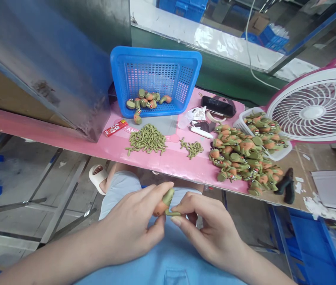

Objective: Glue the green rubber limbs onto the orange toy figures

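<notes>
Over my lap, my left hand (pixel 132 225) grips a small orange-and-green toy figure (pixel 163 202) between thumb and fingers. My right hand (pixel 209 227) pinches a thin green piece (pixel 172 213) against the figure's lower side. Both hands are closed and touch each other around the toy. On the pink table top (pixel 170 162) ahead lie a larger pile of green pieces (pixel 146 139) and a smaller pile of green pieces (pixel 192 148).
A tipped blue basket (pixel 156 75) holds several finished figures (pixel 146 102). A heap of figures (pixel 242 156) spills from a white basket (pixel 283 152) at right, beside a pink-and-white fan (pixel 316 111). A metal panel (pixel 52 59) stands at left. A black device (pixel 218 106) lies behind.
</notes>
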`<action>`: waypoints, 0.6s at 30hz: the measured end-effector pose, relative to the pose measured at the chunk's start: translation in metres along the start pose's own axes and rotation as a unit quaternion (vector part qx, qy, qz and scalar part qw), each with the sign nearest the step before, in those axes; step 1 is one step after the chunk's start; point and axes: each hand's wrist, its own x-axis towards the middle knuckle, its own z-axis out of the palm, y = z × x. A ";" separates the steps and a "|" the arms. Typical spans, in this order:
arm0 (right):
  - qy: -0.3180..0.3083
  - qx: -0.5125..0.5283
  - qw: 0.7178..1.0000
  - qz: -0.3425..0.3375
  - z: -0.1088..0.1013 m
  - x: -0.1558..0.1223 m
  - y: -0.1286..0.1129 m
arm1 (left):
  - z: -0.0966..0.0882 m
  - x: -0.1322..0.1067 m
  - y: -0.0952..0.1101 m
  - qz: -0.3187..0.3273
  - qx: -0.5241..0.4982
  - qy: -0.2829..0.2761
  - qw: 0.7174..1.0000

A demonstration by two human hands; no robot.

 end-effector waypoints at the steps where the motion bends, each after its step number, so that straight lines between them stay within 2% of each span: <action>1: 0.004 0.003 1.000 -0.002 -0.001 0.001 0.001 | -0.001 0.001 0.000 -0.013 -0.027 -0.006 1.000; 5: 0.028 0.044 0.999 0.010 -0.004 0.004 0.008 | -0.002 0.001 -0.004 -0.064 -0.200 -0.029 0.977; 10: 0.119 0.078 0.985 0.096 -0.002 0.002 0.029 | 0.001 0.003 -0.009 -0.092 -0.425 -0.067 0.898; 14: 0.233 0.044 0.958 0.159 -0.003 0.017 0.062 | 0.008 0.006 -0.016 -0.085 -0.488 -0.047 0.867; 18: 0.340 -0.017 0.927 0.160 -0.012 0.064 0.114 | 0.017 0.008 -0.028 -0.101 -0.493 0.002 0.864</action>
